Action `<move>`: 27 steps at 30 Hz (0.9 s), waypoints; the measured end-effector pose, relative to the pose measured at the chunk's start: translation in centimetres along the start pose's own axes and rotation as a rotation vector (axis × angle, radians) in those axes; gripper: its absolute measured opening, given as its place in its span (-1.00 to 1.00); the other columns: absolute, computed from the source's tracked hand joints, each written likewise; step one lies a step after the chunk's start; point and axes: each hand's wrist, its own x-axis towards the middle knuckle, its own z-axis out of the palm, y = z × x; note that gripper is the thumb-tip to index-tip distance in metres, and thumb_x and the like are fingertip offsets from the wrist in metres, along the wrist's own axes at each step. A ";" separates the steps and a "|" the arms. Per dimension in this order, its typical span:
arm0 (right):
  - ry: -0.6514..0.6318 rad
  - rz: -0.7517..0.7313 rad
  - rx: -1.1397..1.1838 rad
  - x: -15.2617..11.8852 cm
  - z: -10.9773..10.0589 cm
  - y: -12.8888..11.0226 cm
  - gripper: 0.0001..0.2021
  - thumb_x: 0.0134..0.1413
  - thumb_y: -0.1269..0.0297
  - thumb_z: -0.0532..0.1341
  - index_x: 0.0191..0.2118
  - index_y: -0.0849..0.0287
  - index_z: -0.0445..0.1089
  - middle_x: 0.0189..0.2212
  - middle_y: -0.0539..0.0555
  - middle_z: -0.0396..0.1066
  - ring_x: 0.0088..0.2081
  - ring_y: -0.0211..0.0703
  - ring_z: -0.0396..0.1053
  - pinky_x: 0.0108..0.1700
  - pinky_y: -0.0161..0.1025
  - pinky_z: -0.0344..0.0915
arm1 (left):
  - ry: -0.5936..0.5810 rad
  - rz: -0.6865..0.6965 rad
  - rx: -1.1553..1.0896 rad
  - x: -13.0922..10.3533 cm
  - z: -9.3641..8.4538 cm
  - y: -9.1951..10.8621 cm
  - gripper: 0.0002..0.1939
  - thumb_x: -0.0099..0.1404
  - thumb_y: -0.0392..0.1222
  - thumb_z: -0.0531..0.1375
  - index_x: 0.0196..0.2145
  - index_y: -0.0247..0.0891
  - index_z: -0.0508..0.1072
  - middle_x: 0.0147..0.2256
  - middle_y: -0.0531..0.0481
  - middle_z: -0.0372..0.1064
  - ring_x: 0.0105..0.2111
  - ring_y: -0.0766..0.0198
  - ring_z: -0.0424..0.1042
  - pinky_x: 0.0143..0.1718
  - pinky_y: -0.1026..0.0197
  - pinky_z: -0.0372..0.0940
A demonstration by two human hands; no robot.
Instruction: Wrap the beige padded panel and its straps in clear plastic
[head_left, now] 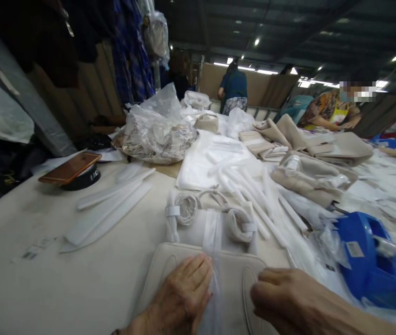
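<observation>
Left hand (180, 298) lies flat, fingers spread open on the beige padded piece (156, 274), gripping nothing. The clear tape strip (213, 242) runs straight away from the person right along its fingertips. Right hand (285, 293) is loosely curled just right of the strip, so the left is closer.

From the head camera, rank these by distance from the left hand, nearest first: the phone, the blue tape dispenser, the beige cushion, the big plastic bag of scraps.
1. Beige cushion, under the left hand.
2. Blue tape dispenser, right side.
3. Phone, far left.
4. Plastic bag, farther back.
</observation>
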 end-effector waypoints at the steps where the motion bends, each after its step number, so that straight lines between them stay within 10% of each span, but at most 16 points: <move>1: -0.071 -0.002 -0.059 2.0 -0.6 -0.2 -0.79 0.15 0.47 0.02 -0.48 0.14 0.26 -0.52 0.00 0.40 -0.53 -0.28 0.31 -0.50 -0.34 0.09 | 0.010 -0.009 -0.011 -0.1 0.1 0.1 -0.68 0.34 -0.31 -0.02 -0.04 -0.46 0.39 -0.04 -0.19 0.41 0.02 0.13 0.34 0.01 0.13 0.35; 7: -0.192 -0.091 -0.354 9.1 -0.9 1.8 -0.85 0.05 0.54 0.10 -0.38 0.21 0.37 -0.49 0.05 0.42 -0.48 -0.21 0.35 -0.46 -0.28 0.03 | 0.118 -0.046 -0.042 -0.8 1.5 0.0 -0.69 0.37 -0.27 -0.02 -0.08 -0.46 0.42 -0.05 -0.16 0.42 0.02 0.12 0.34 0.06 0.13 0.28; 18: -0.344 0.087 -0.349 13.0 -1.1 2.9 -0.92 0.05 0.37 0.24 -0.38 0.13 0.51 -0.42 0.05 0.53 -0.34 -0.15 0.46 -0.45 -0.33 0.06 | 0.252 -0.054 0.002 -0.7 2.7 0.0 -0.77 0.32 -0.27 0.06 -0.19 -0.44 0.46 -0.15 -0.11 0.48 -0.07 0.16 0.40 0.01 0.17 0.24; 24: -0.179 0.219 -0.383 13.8 -1.7 4.5 -0.67 -0.12 0.24 0.38 -0.21 0.26 0.42 -0.42 0.12 0.51 -0.38 -0.08 0.42 -0.49 -0.31 0.04 | 0.208 -0.042 -0.017 -0.7 2.6 -0.1 -0.73 0.36 -0.24 0.02 -0.18 -0.43 0.46 -0.15 -0.10 0.47 -0.07 0.17 0.38 0.01 0.17 0.25; 27: -0.030 0.195 -0.420 12.0 -0.8 3.9 -0.92 0.08 0.44 0.20 -0.27 0.23 0.40 -0.31 0.14 0.46 -0.25 -0.07 0.37 -0.29 -0.25 0.13 | 0.193 -0.050 -0.021 -0.9 2.7 0.0 -0.73 0.36 -0.24 0.02 -0.16 -0.44 0.46 -0.12 -0.11 0.46 -0.04 0.15 0.36 0.03 0.16 0.25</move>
